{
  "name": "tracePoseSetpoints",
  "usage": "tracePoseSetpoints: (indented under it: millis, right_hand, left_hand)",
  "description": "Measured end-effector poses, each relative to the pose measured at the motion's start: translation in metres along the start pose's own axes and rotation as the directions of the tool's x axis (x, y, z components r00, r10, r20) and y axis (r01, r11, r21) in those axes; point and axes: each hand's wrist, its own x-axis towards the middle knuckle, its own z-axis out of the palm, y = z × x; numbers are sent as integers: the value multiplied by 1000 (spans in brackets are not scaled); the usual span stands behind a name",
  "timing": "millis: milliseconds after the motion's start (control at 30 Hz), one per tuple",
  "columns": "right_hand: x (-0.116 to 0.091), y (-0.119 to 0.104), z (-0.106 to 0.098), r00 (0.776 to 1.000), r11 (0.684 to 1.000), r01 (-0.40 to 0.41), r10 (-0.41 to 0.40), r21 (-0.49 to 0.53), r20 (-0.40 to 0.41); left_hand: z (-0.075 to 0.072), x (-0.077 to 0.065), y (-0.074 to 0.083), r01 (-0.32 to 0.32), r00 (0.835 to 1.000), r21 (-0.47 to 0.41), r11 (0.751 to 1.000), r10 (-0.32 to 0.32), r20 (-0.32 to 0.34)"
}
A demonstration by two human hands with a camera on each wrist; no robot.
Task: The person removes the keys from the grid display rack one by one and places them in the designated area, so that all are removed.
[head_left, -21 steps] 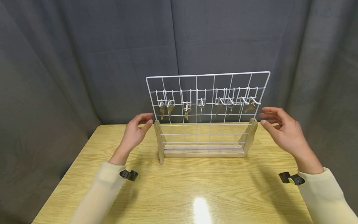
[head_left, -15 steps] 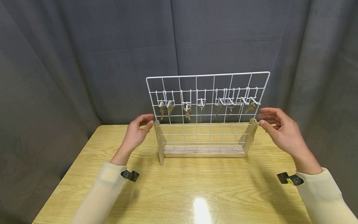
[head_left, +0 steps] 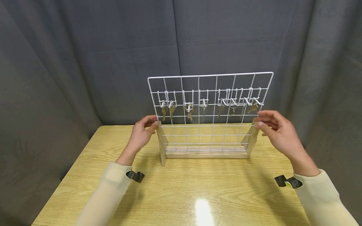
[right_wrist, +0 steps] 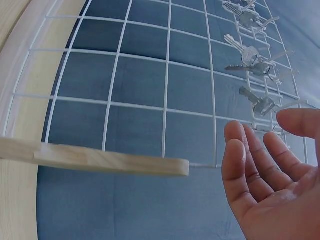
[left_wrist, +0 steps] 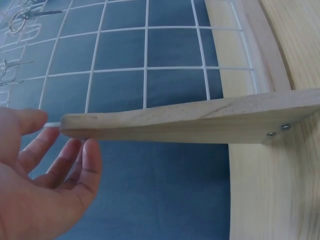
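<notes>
A white wire grid rack [head_left: 207, 75] stands upright on the table in a wooden stand [head_left: 206, 154]. Several keys [head_left: 172, 111] on rings hang from white hooks across its upper part. My left hand [head_left: 141, 133] is at the rack's left edge, thumb in front and fingers loosely bent; in the left wrist view its fingertips [left_wrist: 91, 150] are right at the end of the wooden side post [left_wrist: 200, 120]. At the opposite edge my right hand [head_left: 278, 135] is cupped loosely, its palm facing the rack. The right wrist view shows its fingers [right_wrist: 234, 160] beside the wire, beyond the right post [right_wrist: 110, 160].
The wood-grain table [head_left: 181, 182] extends in front of the rack, with a bright light reflection near its front. Grey curtains [head_left: 121, 62] hang behind it and along both sides. A small black camera is strapped at each wrist.
Both hands have moved inward, the left to the right and the right to the left, up to the rack's side edges. The rack stays in place; a key in the left half swings slightly.
</notes>
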Motion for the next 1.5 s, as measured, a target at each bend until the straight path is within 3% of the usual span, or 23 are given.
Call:
tracePoseSetpoints:
  millis: [267, 633, 1500]
  right_hand:
    - [0, -1, 6, 998, 995, 51, -54, 88, 25]
    - [1, -8, 22, 996, 996, 38, -44, 82, 74]
    - [8, -28, 51, 988, 968, 16, -54, 250, 145]
  left_hand:
    - [3, 1, -1, -8, 1000, 25, 1000, 8, -6]
    - [2, -2, -6, 38, 999, 41, 998, -37, -12]
    - [7, -2, -8, 66, 998, -38, 997, -66, 1]
